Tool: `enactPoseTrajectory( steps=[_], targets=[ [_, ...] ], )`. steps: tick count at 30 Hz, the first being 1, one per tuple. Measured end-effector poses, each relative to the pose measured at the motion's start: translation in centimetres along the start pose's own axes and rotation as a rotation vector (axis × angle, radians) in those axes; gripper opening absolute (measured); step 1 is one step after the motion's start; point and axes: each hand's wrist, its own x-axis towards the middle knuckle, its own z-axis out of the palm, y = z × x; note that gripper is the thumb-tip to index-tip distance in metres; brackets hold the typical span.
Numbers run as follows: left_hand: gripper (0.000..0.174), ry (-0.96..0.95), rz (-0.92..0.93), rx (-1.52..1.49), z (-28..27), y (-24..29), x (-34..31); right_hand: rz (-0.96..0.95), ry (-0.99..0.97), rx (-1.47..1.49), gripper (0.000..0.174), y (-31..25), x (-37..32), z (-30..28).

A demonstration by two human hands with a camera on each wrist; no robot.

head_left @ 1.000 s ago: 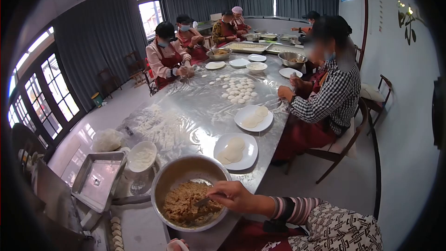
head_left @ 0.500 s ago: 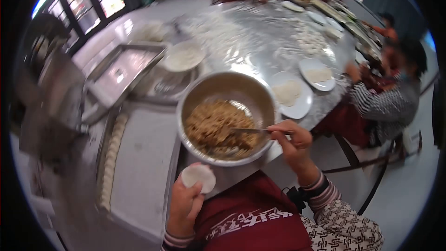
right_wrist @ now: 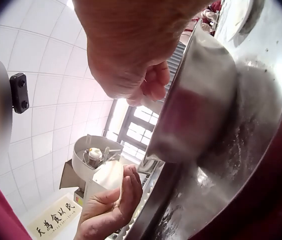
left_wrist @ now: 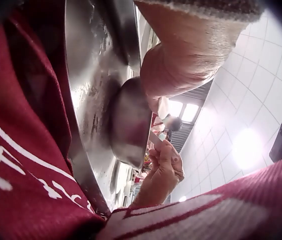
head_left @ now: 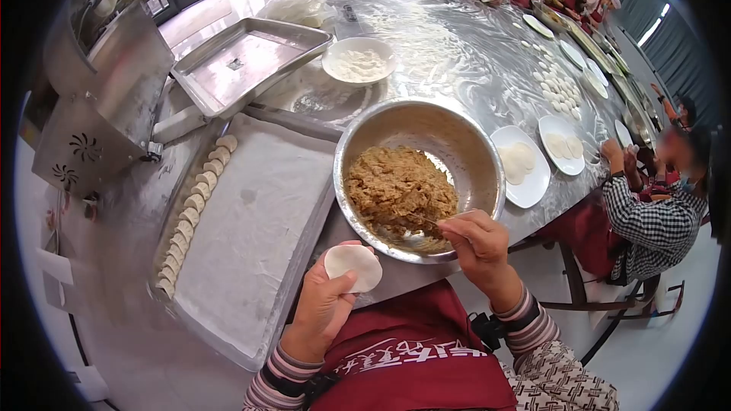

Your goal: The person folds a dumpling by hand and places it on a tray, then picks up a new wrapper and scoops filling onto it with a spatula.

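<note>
In the head view my left hand (head_left: 324,304) holds a round white dumpling wrapper (head_left: 365,265), its thumb lying across the face. My right hand (head_left: 481,247) pinches a thin metal spatula (head_left: 423,219) at the near right rim of a big steel bowl (head_left: 476,156). The spatula's far end is down in the brown minced filling (head_left: 392,183), heaped toward the bowl's left side. From the right wrist view, the wrapper (right_wrist: 112,175) appears nearly edge-on in the left hand (right_wrist: 113,210). The left wrist view shows the right hand (left_wrist: 163,172) gripping the spatula (left_wrist: 156,140) above the bowl's rim.
Left of the bowl lies a paper-lined tray (head_left: 247,221) with a row of dumplings (head_left: 190,217). Behind are another metal tray (head_left: 244,68) and a flour bowl (head_left: 359,65). Plates of wrappers (head_left: 521,164) stand right. A metal machine (head_left: 87,144) is far left; a person (head_left: 647,217) sits right.
The head view has tilted down and swung left, bringing the left hand and wrapper fully into sight. The right hand still holds the spatula in the filling, now nearer the bowl's near rim.
</note>
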Motion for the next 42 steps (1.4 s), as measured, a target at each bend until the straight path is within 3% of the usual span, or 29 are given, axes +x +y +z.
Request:
enactPoseTrajectory(
  steps=[7,16,19,21,27,31,33,34,35,39,40,42],
  targets=[
    [0.038,-0.005,0.007,-0.02,-0.2,-0.2,0.1,-0.05,-0.049,0.015,0.014,0.3,0.6,1.7],
    [0.029,0.004,0.014,-0.064,-0.6,-0.5,0.2,0.063,-0.135,0.138,0.008,-0.2,0.5,1.9],
    [0.029,0.026,0.034,-0.048,-0.6,-0.1,0.1,0.201,-0.102,0.271,0.008,0.1,0.4,1.5],
    [0.029,0.03,0.05,-0.022,-0.7,0.4,-0.1,0.625,-0.026,0.605,0.01,0.7,0.3,1.2],
    [0.035,-0.012,0.118,0.051,0.1,2.0,0.0,0.738,0.079,0.884,0.018,2.4,0.9,-1.2],
    [0.044,-0.143,0.05,-0.051,2.1,1.8,1.2,0.775,0.137,1.087,0.017,1.0,0.9,-2.2],
    [0.047,-0.173,0.027,-0.095,3.2,1.6,1.7,0.661,0.251,1.032,0.016,-0.5,0.3,-2.0],
    [0.048,-0.192,0.025,-0.155,3.9,1.5,1.7,0.499,0.268,0.913,0.013,-1.1,-0.2,-1.8],
    [0.049,-0.215,0.029,-0.221,4.4,1.3,1.8,0.052,0.181,0.526,0.013,-1.7,-0.6,-1.8],
    [0.054,-0.229,0.058,-0.22,4.9,0.6,2.7,-0.512,-0.063,-0.038,0.016,-3.5,-0.4,-1.3],
    [0.054,-0.209,0.07,-0.219,5.0,0.5,2.9,-0.633,-0.076,-0.164,0.023,-3.2,-1.1,-0.7],
    [0.053,-0.19,0.081,-0.219,5.3,0.3,3.1,-0.655,-0.1,-0.17,0.025,-3.5,-1.7,-0.6]
  ],
)
